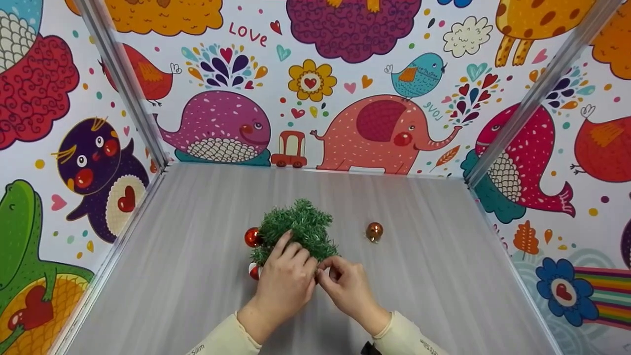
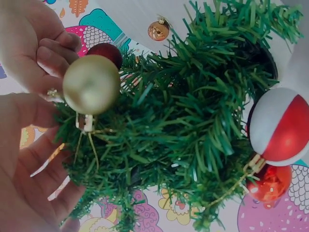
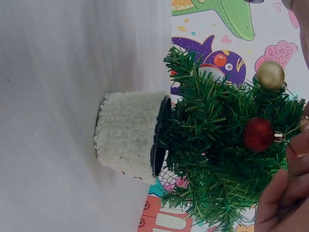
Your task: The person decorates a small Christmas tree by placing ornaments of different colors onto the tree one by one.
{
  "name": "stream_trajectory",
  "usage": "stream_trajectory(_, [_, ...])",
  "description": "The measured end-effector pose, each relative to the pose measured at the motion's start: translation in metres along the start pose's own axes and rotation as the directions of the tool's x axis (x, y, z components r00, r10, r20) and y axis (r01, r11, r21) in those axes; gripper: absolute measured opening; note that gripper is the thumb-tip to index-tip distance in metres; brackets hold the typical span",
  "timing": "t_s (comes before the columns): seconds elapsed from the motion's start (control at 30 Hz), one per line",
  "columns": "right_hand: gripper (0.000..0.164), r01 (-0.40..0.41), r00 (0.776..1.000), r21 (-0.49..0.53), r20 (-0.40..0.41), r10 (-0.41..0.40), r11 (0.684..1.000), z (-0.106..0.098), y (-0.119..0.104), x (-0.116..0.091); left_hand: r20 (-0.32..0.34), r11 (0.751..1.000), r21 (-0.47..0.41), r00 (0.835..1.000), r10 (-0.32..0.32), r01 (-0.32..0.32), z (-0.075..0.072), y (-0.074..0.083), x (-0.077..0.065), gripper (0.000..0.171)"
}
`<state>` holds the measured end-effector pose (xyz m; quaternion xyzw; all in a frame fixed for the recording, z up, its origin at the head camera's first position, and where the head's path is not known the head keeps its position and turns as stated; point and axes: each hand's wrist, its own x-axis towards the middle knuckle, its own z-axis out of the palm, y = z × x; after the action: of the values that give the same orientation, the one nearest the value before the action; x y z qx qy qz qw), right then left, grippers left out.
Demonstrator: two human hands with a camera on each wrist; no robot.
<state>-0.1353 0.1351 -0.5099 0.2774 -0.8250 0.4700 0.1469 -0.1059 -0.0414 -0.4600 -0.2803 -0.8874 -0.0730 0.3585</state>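
Note:
A small green Christmas tree (image 1: 298, 222) in a fuzzy white pot (image 3: 130, 135) stands in front of me. My left hand (image 1: 288, 276) holds its near side, thumb and fingers among the branches. Close beside it, my right hand (image 1: 347, 286) pinches the gold string of a dark red bauble (image 3: 258, 134); the fingers partly hide the string. A matte gold bauble (image 2: 91, 84) hangs near the left hand. On the tree's left side are a shiny red bauble (image 1: 252, 237) and a red-and-white bauble (image 2: 281, 126).
A shiny copper-gold bauble (image 1: 374, 230) lies on the grey table (image 1: 419, 276), to the right of the tree. Walls printed with cartoon animals (image 1: 379, 128) enclose the table, with metal posts (image 1: 537, 98) at the back corners.

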Motion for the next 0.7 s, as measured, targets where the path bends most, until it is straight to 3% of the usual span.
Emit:
stream_trajectory(0.3, [0.020, -0.005, 1.000, 0.003, -0.013, 0.005, 1.000, 0.0021, 0.0015, 0.0019, -0.038, 0.999, -0.049, 0.999, -0.020, 0.018, 0.0010, 0.0012, -0.0009, 0.004])
stream_trajectory(0.6, [0.018, -0.048, 0.999, 0.078, -0.021, 0.050, 0.996, 0.0037, 0.0042, 0.0014, -0.078, 0.996, -0.091, 0.997, -0.025, 0.018, 0.0009, 0.0006, -0.0004, 0.012])
stream_trajectory(0.7, [0.017, -0.037, 0.999, 0.052, -0.034, 0.039, 0.998, 0.0054, 0.0063, 0.0011, -0.081, 0.996, -0.091, 0.996, -0.024, 0.017, 0.0010, 0.0000, -0.0008, 0.012])
